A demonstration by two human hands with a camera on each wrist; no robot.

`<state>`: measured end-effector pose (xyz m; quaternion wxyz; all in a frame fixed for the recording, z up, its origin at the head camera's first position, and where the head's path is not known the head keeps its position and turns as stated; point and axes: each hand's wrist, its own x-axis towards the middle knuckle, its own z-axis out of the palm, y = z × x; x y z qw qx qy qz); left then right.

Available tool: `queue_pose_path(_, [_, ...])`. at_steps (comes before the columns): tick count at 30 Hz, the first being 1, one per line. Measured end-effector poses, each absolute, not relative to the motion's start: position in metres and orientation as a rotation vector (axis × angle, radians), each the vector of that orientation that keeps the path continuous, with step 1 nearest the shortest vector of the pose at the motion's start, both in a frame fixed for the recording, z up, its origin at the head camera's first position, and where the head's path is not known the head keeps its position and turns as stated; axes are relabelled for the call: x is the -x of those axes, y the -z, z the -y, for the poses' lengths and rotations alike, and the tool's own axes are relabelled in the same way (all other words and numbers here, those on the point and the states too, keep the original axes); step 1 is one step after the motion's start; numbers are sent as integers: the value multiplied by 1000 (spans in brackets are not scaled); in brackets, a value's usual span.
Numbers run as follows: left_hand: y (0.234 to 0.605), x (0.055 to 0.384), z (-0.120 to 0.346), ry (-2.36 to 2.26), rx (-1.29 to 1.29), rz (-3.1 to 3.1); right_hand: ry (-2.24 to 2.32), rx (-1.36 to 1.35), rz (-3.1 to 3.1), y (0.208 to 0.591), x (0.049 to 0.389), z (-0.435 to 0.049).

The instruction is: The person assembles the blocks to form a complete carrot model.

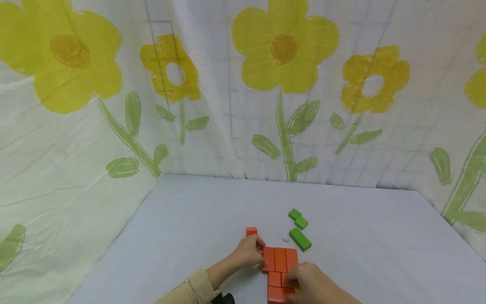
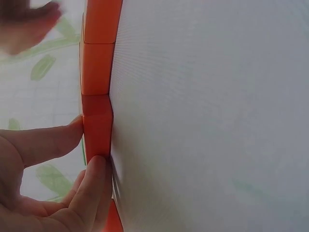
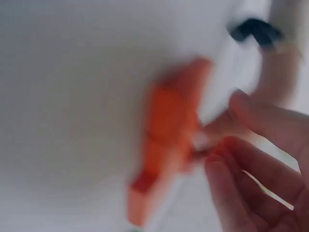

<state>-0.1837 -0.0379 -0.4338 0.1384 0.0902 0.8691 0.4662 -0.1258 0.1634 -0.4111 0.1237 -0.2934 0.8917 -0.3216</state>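
Several orange-red rectangular blocks (image 1: 280, 259) lie flat against one another on the white table. My left hand (image 1: 248, 252) is at the left side of this group, its thumb and fingertips pinching the upper-left block (image 2: 98, 128) by its ends, as the left wrist view shows. Over the lower right of the blocks is my right hand (image 1: 309, 283), blurred, hiding part of them. In the right wrist view its thumb and fingers (image 3: 219, 181) are loosely bent and apart, with nothing between them. A single orange block (image 1: 251, 231) stands just beyond the left hand, partly covered by it.
Beyond the orange group lie a longer green block (image 1: 300, 239) and two small green blocks (image 1: 294, 214) that touch at a corner. A small dark curved mark (image 1: 285, 240) shows on the table (image 1: 182, 219). A flower-printed curtain (image 1: 212, 126) hangs behind and beside the table.
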Motion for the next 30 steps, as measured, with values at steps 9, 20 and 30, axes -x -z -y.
queue_pose_path(9, [434,184,38,-1357,-276,-2510,1136,776,-2782,387,186,-166])
queue_pose_path(20, [434,183,43,-1380,-325,-2537,908,654,-2743,410,244,-97])
queue_pose_path(30, [435,182,46,-1411,-479,-2539,645,436,-2838,414,246,-61])
